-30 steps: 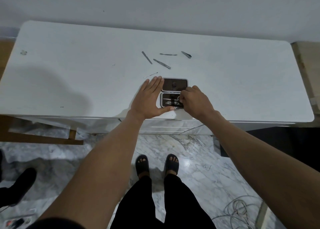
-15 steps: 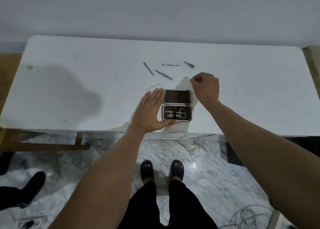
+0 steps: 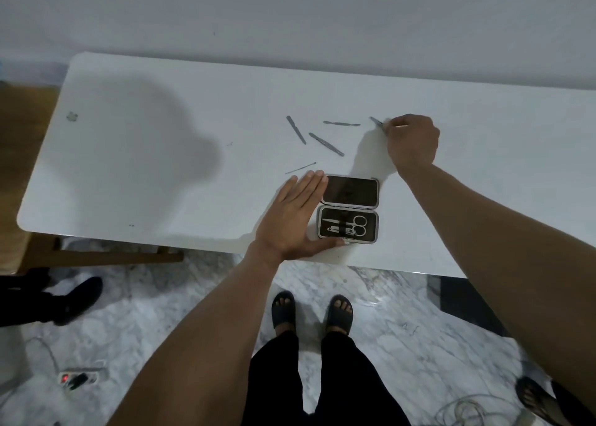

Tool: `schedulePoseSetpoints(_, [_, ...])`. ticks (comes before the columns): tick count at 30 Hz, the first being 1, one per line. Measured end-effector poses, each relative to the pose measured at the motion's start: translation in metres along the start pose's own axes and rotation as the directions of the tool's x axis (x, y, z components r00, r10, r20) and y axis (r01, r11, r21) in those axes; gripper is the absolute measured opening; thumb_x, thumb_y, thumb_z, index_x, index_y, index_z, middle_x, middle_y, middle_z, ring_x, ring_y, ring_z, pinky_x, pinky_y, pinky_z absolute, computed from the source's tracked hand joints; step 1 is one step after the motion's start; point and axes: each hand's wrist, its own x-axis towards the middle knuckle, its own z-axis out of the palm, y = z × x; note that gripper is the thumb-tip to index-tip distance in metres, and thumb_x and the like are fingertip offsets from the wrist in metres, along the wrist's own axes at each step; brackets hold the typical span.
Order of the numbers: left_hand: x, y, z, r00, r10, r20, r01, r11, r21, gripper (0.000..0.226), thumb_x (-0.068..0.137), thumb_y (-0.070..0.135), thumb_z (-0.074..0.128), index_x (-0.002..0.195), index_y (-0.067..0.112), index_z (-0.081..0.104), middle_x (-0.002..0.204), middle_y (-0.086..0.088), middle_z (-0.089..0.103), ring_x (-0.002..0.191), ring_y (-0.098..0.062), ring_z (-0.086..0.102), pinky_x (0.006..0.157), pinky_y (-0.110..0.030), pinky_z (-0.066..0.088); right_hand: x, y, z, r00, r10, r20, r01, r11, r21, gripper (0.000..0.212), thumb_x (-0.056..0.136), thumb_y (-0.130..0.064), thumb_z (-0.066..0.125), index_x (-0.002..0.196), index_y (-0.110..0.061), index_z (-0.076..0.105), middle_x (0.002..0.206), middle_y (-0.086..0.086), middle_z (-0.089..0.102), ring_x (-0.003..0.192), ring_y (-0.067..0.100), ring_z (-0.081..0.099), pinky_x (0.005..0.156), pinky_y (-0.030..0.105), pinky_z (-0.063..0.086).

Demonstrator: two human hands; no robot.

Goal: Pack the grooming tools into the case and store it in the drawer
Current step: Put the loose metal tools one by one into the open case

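Case (image 3: 348,212) lying open near the table's (image 3: 161,167) front edge.
Left hand (image 3: 295,219) is bracing it, fingers spread; right hand (image 3: 411,141) is pinching a small tool (image 3: 375,122).

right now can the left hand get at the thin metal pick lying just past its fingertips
Probably yes: the left hand lies flat beside the open black grooming case, and the thin metal pick sits on bare white tabletop just beyond, nothing between.

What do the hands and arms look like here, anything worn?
Both hands are bare: left hand, right hand. No gloves; no rings, watch or bands show. Both forearms are bare as far as the frame shows, so no sleeves are in view. No markings or cables on them.
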Motion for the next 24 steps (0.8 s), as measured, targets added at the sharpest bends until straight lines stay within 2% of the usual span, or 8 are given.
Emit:
schedulePoseSetpoints(2, [0.0, 0.0, 0.0, 1.0, -0.001, 0.001, 0.001, 1.0, 0.003, 0.12, 0.084, 0.09, 0.044, 0.165, 0.005, 0.021, 0.175, -0.008, 0.017, 0.164, -0.018, 0.009, 0.133, -0.046, 0.011, -0.002, 0.001, 0.002, 1.0, -0.019, 0.005, 0.019, 0.999, -0.028, 0.017, 0.085, -0.035, 0.067, 0.097, -0.026, 0.076, 0.101, 0.001, 0.074, 0.095, 0.024, 0.068, 0.079, 0.032, 0.056])
schedulePoseSetpoints(8, [0.0, 0.001, -0.001, 1.0, -0.01, 0.003, 0.01, 1.0, 0.0, 0.12, 0.084, 0.091, 0.042, 0.166, 0.006, 0.021, 0.175, -0.007, 0.017, 0.163, -0.017, 0.009, 0.133, -0.046, 0.012, -0.009, 0.005, 0.002, 0.998, -0.052, 0.028, 0.054, 0.996, -0.067, 0.014, 0.08, -0.027, 0.071, 0.094, -0.024, 0.071, 0.102, -0.002, 0.071, 0.092, 0.02, 0.065, 0.071, 0.028, 0.048])
schedulePoseSetpoints(14, [0.0, 0.0, 0.001, 0.999, -0.005, -0.035, 0.004, 1.0, -0.017, 0.121, 0.083, 0.09, 0.049, 0.165, 0.006, 0.022, 0.174, -0.007, 0.021, 0.163, -0.017, 0.012, 0.132, -0.046, 0.015, -0.021, 0.016, -0.003, 0.986, -0.147, 0.078, 0.153, 0.986, -0.072, 0.022, 0.082, -0.022, 0.071, 0.103, -0.015, 0.072, 0.106, 0.003, 0.073, 0.1, 0.021, 0.066, 0.086, 0.027, 0.048])
schedulePoseSetpoints(19, [-0.001, 0.0, 0.0, 0.997, 0.015, -0.071, -0.017, 0.999, -0.029, 0.12, 0.083, 0.09, 0.047, 0.164, 0.004, 0.026, 0.173, -0.009, 0.025, 0.162, -0.02, 0.018, 0.132, -0.047, 0.018, -0.047, 0.022, -0.018, 0.979, -0.171, 0.108, 0.172, 0.985, -0.007, 0.015, 0.08, -0.027, 0.073, 0.095, -0.024, 0.073, 0.092, -0.001, 0.074, 0.086, 0.015, 0.067, 0.078, 0.026, 0.05])
schedulePoseSetpoints(24, [-0.001, 0.001, -0.002, 0.999, 0.001, -0.042, -0.003, 0.999, -0.045, 0.12, 0.083, 0.092, 0.042, 0.165, 0.006, 0.024, 0.174, -0.008, 0.023, 0.162, -0.02, 0.017, 0.133, -0.046, 0.015, -0.08, 0.035, -0.03, 0.972, -0.195, 0.134, 0.192, 0.981, 0.034, 0.016, 0.077, -0.029, 0.078, 0.091, -0.024, 0.075, 0.083, -0.002, 0.073, 0.078, 0.013, 0.067, 0.075, 0.026, 0.051])
